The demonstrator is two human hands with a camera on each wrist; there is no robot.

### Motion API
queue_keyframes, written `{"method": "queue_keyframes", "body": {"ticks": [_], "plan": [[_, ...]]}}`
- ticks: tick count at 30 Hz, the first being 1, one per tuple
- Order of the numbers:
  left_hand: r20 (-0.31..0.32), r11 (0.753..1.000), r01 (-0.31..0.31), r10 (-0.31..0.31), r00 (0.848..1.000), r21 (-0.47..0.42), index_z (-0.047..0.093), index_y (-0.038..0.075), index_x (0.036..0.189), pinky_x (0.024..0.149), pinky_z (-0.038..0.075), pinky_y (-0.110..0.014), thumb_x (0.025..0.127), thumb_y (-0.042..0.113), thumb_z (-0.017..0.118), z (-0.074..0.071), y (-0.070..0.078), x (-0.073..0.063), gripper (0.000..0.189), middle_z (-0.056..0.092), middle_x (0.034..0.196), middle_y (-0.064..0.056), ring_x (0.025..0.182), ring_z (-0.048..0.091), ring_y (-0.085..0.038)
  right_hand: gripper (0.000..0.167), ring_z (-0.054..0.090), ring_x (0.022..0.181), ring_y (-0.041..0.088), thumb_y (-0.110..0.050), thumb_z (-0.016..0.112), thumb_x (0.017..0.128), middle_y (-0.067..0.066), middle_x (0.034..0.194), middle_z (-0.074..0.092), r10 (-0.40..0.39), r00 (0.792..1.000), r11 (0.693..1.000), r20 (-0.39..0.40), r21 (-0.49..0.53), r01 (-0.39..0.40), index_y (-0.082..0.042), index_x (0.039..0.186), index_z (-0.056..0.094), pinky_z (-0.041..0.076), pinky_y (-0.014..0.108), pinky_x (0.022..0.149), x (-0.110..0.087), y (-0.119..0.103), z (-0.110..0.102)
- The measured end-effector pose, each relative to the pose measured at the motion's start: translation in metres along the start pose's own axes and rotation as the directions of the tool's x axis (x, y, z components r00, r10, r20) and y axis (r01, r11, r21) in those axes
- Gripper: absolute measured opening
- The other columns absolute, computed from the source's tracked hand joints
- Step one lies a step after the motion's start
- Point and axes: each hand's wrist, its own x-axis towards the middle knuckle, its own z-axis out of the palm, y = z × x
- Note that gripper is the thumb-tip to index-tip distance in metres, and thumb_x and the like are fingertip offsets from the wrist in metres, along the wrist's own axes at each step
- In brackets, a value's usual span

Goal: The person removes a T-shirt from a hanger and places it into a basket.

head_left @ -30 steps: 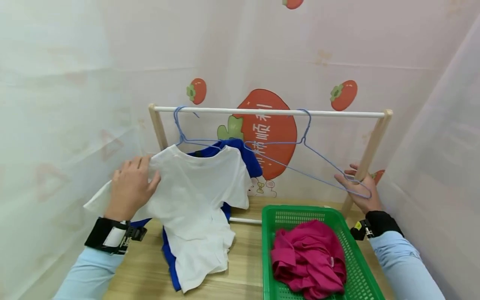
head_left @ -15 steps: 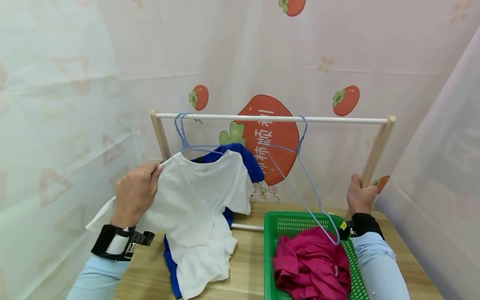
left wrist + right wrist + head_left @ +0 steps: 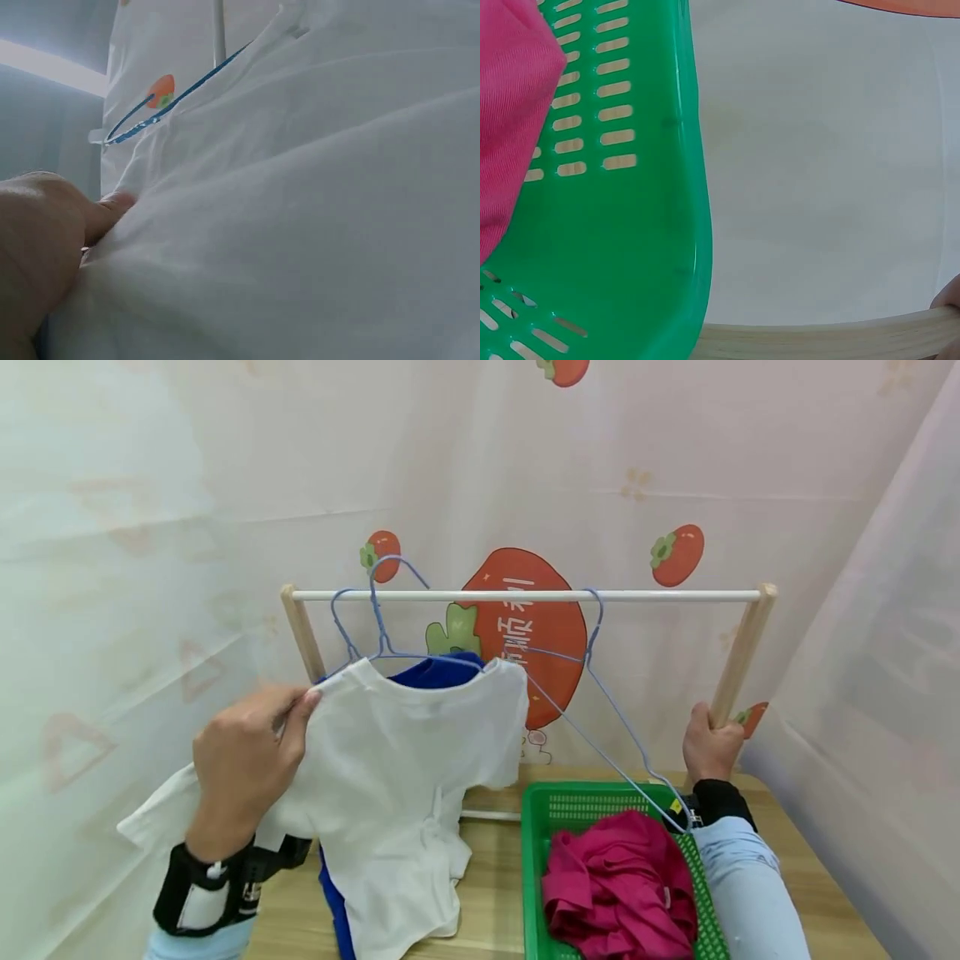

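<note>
In the head view, my left hand pinches the shoulder of a white T-shirt between thumb and fingers. The shirt sits on a blue wire hanger, whose hook rises above the white rail. Behind it, mostly covered, a blue T-shirt hangs from a second hanger hooked over the rail. The left wrist view has the thumb pressed on white cloth. On the far side, my right hand grips the rack's wooden post; only its edge shows in the right wrist view.
A bare blue hanger hangs at the rail's right part, its lower corner over a green basket. Crumpled magenta cloth lies in the basket. All stand on a wooden table before printed curtains.
My left hand has taken hold of the white shirt's shoulder, and its hanger hook has risen off the rail. My right hand has closed round the post; the bare hanger has swung down from it.
</note>
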Motion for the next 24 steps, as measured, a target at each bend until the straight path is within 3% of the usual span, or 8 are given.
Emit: {"method": "queue_keyframes", "body": {"ticks": [4,8,13,17,21,24], "plan": [[0.028,0.998,0.042,-0.040,0.999,-0.047,0.082,0.008,0.103,0.054,0.052,-0.052,0.096,0.018,0.077,0.015,0.002,-0.031,0.013,0.080,0.091,-0.013,0.071,0.075,-0.036,0.045,0.040,0.056,0.013,-0.039,0.053,0.101,-0.010,0.057,0.036,-0.043,0.999,0.999,-0.026,0.020,0.043,-0.009,0.069,0.044,0.031,0.028,0.046,-0.003,0.000,0.004],[0.075,0.989,0.105,-0.098,0.992,-0.101,0.083,0.012,0.099,0.053,0.051,-0.049,0.093,0.016,0.080,0.047,0.004,-0.071,0.008,0.079,0.087,-0.007,0.068,0.074,-0.030,0.043,0.040,0.060,0.013,-0.041,0.054,0.101,-0.011,0.060,0.037,-0.045,0.998,0.999,-0.055,0.028,0.046,-0.011,0.072,0.045,0.031,0.028,0.049,-0.003,-0.001,0.006],[0.148,0.974,0.152,-0.128,0.981,-0.169,0.080,0.010,0.094,0.059,0.056,-0.044,0.090,0.011,0.083,0.084,0.013,-0.113,0.005,0.079,0.086,-0.006,0.069,0.074,-0.025,0.045,0.039,0.050,0.010,-0.042,0.056,0.101,-0.012,0.053,0.037,-0.009,0.999,1.000,-0.045,0.000,0.009,-0.011,0.070,0.045,0.032,0.028,0.044,0.001,0.000,0.007],[0.208,0.966,0.161,-0.119,0.971,-0.200,0.079,0.013,0.095,0.059,0.055,-0.035,0.093,0.015,0.081,0.106,0.022,-0.122,0.003,0.078,0.086,-0.003,0.067,0.071,-0.019,0.045,0.037,0.047,0.008,-0.039,0.057,0.099,-0.013,0.051,0.036,-0.022,0.997,1.000,-0.069,0.001,0.022,-0.012,0.066,0.043,0.030,0.027,0.043,0.007,-0.001,0.002],[0.242,0.955,0.186,-0.129,0.962,-0.229,0.080,0.015,0.097,0.059,0.055,-0.032,0.098,0.019,0.077,0.113,0.024,-0.124,0.005,0.079,0.088,-0.002,0.068,0.072,-0.018,0.046,0.036,0.049,0.009,-0.038,0.059,0.099,-0.012,0.053,0.035,-0.055,0.997,0.998,-0.055,0.025,0.057,-0.012,0.066,0.042,0.029,0.027,0.047,0.005,-0.003,-0.005],[0.250,0.947,0.211,-0.149,0.957,-0.242,0.080,0.015,0.095,0.058,0.054,-0.031,0.097,0.018,0.077,0.113,0.024,-0.127,0.004,0.079,0.088,-0.002,0.069,0.072,-0.018,0.049,0.036,0.050,0.011,-0.041,0.060,0.101,-0.010,0.054,0.035,-0.042,0.999,0.999,0.009,0.019,0.042,-0.012,0.066,0.043,0.030,0.028,0.048,0.003,-0.002,-0.010]]}}
